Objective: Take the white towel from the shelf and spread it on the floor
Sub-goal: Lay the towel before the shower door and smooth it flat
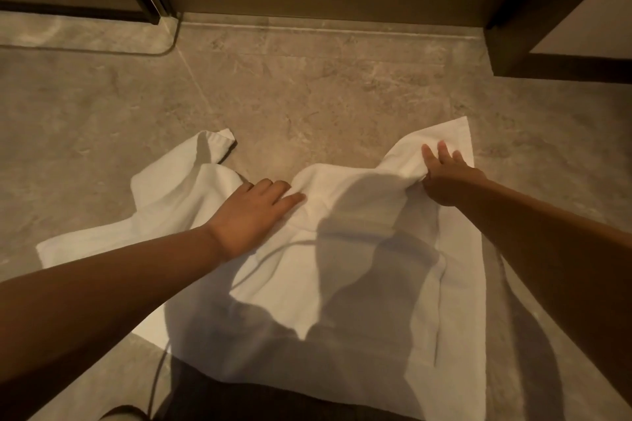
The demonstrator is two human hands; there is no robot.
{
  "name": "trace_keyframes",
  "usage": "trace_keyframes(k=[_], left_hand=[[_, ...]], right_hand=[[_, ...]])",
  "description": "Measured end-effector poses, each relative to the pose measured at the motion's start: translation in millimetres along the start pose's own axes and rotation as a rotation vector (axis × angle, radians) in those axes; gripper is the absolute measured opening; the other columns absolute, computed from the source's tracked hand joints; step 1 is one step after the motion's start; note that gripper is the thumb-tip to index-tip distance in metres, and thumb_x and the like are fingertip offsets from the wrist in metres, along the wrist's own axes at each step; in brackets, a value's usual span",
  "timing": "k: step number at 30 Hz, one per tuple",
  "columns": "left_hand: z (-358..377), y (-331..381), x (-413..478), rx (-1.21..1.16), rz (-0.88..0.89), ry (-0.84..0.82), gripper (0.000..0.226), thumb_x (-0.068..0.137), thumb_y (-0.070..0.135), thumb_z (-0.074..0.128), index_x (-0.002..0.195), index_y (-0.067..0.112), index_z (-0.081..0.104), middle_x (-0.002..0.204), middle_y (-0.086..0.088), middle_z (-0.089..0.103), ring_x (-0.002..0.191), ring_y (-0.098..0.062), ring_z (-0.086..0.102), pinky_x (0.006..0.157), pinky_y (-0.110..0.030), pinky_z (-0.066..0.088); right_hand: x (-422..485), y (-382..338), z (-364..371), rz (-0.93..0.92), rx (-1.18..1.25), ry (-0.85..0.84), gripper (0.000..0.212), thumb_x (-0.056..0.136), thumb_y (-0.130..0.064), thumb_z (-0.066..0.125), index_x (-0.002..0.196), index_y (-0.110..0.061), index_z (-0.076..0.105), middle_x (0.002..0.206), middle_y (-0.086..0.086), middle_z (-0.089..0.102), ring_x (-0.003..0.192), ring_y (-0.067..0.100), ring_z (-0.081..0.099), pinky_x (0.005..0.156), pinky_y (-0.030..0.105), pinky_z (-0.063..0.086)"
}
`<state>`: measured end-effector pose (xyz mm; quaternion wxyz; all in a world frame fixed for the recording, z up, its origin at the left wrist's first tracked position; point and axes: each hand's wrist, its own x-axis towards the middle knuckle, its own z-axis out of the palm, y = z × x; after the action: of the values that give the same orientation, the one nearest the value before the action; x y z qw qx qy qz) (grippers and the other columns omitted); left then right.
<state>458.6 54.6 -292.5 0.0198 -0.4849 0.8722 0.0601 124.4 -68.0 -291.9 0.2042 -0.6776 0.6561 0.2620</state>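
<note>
Stone floor [307,85] w/ rumpled, part-bunched white towel [359,284].

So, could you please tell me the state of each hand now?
Left hand: open, flat on the white towel.
Right hand: pinching a bunched fold of the towel.

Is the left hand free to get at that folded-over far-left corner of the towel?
Probably yes. The left hand rests flat on the white towel, holding nothing, and the folded corner lies just beyond it with only cloth between.
</note>
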Motion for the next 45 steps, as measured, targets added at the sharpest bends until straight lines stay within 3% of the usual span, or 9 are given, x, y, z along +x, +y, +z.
trace_keyframes(k=[5,10,15,19,26,30,36,42,45], left_hand=[[0,-3,-12,0.092,0.153,-0.076,0.111,0.039,0.010,0.085,0.138,0.016,0.035,0.115,-0.008,0.057,0.085,-0.025,0.056,0.061,-0.033,0.048],[3,3,-12,-0.058,0.240,-0.024,0.072,0.083,0.019,0.067,0.144,0.010,0.030,0.104,-0.005,0.061,0.078,-0.023,0.057,0.060,-0.034,0.049],[10,8,-7,-0.031,0.260,-0.111,0.058,0.095,0.022,0.048,0.148,0.011,0.026,0.114,-0.010,0.054,0.093,-0.025,0.055,0.073,-0.037,0.047],[9,10,-4,-0.115,0.241,-0.110,0.050,0.099,0.030,0.036,0.147,0.015,0.032,0.114,-0.010,0.054,0.095,-0.027,0.053,0.079,-0.041,0.047],[-5,-13,-1,-0.280,-0.048,-0.035,0.050,0.095,0.035,0.047,0.142,0.018,0.037,0.110,-0.008,0.056,0.095,-0.027,0.056,0.080,-0.040,0.046],[-9,-35,-8,-0.062,-0.121,-0.215,0.059,0.089,0.062,0.028,0.131,0.027,0.052,0.123,0.003,0.059,0.109,-0.021,0.055,0.094,-0.033,0.035],[-19,-52,-3,-0.044,-0.045,-0.378,0.047,0.093,0.054,0.040,0.131,0.029,0.050,0.119,0.007,0.060,0.113,-0.016,0.053,0.092,-0.030,0.036],[-35,-50,2,-0.132,-0.191,-0.059,0.015,0.086,0.033,0.057,0.083,0.020,0.050,0.087,-0.002,0.060,0.083,-0.026,0.060,0.062,-0.033,0.037],[-48,-56,6,-0.111,-0.246,0.123,0.015,0.083,0.024,0.061,0.081,0.013,0.051,0.083,-0.007,0.059,0.074,-0.033,0.058,0.059,-0.033,0.035]], right_hand=[[-1,4,-3,0.063,-0.011,-0.010,0.063,0.101,-0.031,0.031,0.149,-0.027,-0.010,0.158,0.004,-0.016,0.145,0.031,-0.002,0.116,0.050,0.011],[-7,-6,-1,0.090,0.022,0.096,0.054,0.100,-0.033,0.027,0.149,-0.017,0.013,0.158,0.011,0.008,0.141,0.033,0.018,0.111,0.048,0.024],[-16,-33,-8,-0.385,0.105,0.458,0.037,0.095,-0.023,0.037,0.128,-0.012,0.052,0.127,0.013,0.052,0.112,0.029,0.047,0.094,0.040,0.041],[-18,-58,-8,-0.582,0.044,0.378,0.033,0.096,-0.023,0.042,0.124,-0.017,0.058,0.117,0.011,0.057,0.109,0.028,0.047,0.089,0.037,0.041],[-16,-60,0,-0.556,-0.067,0.310,0.037,0.090,-0.029,0.059,0.125,-0.018,0.057,0.114,0.010,0.057,0.109,0.028,0.045,0.082,0.032,0.038],[-20,-62,6,-0.514,-0.050,0.306,0.025,0.089,-0.025,0.056,0.110,-0.015,0.066,0.108,0.009,0.058,0.106,0.027,0.046,0.080,0.033,0.041],[-25,-65,2,-0.532,-0.121,0.390,0.015,0.086,-0.018,0.055,0.096,-0.011,0.065,0.100,0.008,0.060,0.098,0.028,0.050,0.074,0.034,0.041],[-32,-52,-4,-0.542,-0.060,0.555,0.014,0.091,-0.016,0.047,0.098,-0.008,0.057,0.096,0.012,0.054,0.082,0.030,0.052,0.065,0.038,0.041],[-33,-44,-14,-0.491,0.110,0.633,0.013,0.093,-0.021,0.046,0.097,-0.011,0.054,0.096,0.010,0.053,0.075,0.029,0.052,0.063,0.038,0.044]])
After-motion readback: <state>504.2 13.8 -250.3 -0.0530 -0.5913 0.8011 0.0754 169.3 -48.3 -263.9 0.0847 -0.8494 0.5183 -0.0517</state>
